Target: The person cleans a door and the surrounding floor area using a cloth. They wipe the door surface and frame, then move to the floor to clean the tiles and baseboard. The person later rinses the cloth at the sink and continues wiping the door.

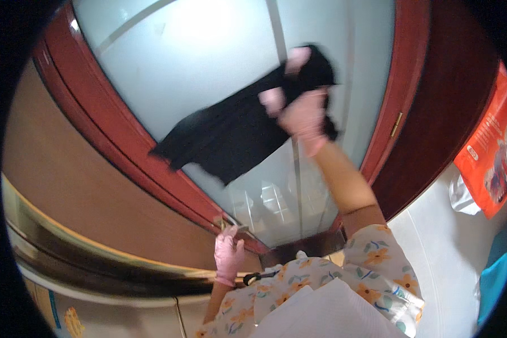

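Observation:
My right hand (306,118), in a thin pink glove, grips a black cloth (232,126) with pale pink patches. The cloth is spread across the front of a frosted glass door panel (203,55) and looks blurred. Its lower left end lies over the red-brown door frame (105,93). My left hand (229,253), also in a pink glove, is at the metal door handle (238,224) on the frame, with its fingers partly curled. Whether they close around the handle I cannot tell.
A brass hinge (396,124) sits on the frame's right side. At the far right hang an orange printed bag (490,156) and a turquoise item (494,291). A brown panel (76,169) and a curved, shiny edge run along the left.

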`<state>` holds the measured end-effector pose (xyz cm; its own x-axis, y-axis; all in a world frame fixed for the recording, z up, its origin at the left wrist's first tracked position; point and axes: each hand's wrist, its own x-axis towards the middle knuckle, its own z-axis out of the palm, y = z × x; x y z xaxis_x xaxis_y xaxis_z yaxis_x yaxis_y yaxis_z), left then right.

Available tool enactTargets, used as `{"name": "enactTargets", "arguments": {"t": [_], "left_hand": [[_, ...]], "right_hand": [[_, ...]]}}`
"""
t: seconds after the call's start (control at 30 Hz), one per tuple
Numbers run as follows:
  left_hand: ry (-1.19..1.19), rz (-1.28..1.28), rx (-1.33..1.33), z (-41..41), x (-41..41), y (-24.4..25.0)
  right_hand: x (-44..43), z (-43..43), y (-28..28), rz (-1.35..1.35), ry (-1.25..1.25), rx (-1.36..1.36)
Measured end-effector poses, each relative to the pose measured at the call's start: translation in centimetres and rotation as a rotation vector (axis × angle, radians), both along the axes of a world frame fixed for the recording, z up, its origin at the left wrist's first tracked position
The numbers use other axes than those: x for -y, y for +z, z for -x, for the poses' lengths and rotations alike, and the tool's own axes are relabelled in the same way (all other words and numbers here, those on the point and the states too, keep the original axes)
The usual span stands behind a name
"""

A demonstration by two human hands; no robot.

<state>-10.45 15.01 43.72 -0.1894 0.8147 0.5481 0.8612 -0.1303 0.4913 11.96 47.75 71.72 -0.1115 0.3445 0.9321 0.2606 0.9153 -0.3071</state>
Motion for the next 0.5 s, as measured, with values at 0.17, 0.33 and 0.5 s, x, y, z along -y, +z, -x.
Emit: {"name": "enactTargets", "arguments": {"t": [0.17, 0.33, 0.5], "left_hand": [[0.044, 0.147, -0.15, 1.4, -1.2, -2.1], [0.094, 0.205, -0.167, 3.6, -1.9, -3.9], [0.146, 0.261, -0.152, 4.9, -1.1, -6.3]], "right_hand": [[-2.6, -11.8, -4.5, 0.335, 0.518, -0.768], [-0.3, -5.6, -7.9, 0.123, 0.237, -0.652], [11.5, 12.2, -10.1, 0.699, 0.516, 0.027]]}}
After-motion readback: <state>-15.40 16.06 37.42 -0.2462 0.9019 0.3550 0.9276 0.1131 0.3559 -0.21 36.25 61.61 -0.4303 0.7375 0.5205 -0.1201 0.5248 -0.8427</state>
